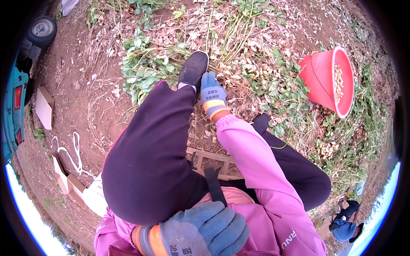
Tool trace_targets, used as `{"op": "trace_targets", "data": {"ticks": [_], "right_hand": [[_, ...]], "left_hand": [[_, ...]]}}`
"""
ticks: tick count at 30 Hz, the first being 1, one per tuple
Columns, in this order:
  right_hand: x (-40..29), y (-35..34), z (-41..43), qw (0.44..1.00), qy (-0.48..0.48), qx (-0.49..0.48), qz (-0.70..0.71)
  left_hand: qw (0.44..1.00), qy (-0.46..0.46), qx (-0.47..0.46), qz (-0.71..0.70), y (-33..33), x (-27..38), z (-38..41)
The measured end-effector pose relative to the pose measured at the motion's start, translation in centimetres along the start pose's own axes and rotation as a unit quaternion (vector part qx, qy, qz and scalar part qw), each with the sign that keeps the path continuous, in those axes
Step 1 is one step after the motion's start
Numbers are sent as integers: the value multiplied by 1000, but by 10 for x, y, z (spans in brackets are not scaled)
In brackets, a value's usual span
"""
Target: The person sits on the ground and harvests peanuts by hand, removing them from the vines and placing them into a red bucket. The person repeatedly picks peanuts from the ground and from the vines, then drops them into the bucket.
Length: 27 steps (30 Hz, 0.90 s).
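Observation:
My left hand, in a blue-coated grey work glove, rests across my lap with the fingers bent and the palm hidden. A black strap lies just beyond it. Stretched forward between my legs, my right hand wears a matching glove, palm down beside my dark shoe. What lies under its fingers is hidden. To its right, picked peanuts are strewn over dry leaves. Uprooted peanut plants with green leaves spread around the shoe.
A red bucket with peanuts inside stands at the right. Loose peanuts lie below it. Wooden slats show under me. At left are a teal vehicle, cardboard and white cord. A person is at lower right.

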State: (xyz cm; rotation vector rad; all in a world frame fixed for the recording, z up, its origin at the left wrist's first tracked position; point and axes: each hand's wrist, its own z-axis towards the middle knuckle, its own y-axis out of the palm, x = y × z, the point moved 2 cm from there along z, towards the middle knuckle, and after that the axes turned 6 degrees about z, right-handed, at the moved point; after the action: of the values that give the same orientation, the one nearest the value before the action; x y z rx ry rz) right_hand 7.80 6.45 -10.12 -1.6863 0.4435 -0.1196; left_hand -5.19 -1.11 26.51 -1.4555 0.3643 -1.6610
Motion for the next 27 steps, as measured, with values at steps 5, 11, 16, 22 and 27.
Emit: {"op": "trace_targets", "data": {"ticks": [5, 11, 16, 22, 27], "right_hand": [[-2, 3, 5, 999, -20, -20, -29], [14, 5, 5, 994, -60, 16, 91], [19, -3, -3, 951, 27, 68, 302], [23, -1, -12, 857, 78, 118, 495], [29, 9, -22, 732, 155, 63, 660]], "left_hand": [[1000, -15, -16, -6, -2, -4, -3], [1000, -10, -20, -2, -3, -5, -4], [1000, -11, -12, -3, -3, -4, -5], [1000, 2, 4, -9, -2, -3, -6], [1000, 10, -10, -19, -2, -2, -3]]}}
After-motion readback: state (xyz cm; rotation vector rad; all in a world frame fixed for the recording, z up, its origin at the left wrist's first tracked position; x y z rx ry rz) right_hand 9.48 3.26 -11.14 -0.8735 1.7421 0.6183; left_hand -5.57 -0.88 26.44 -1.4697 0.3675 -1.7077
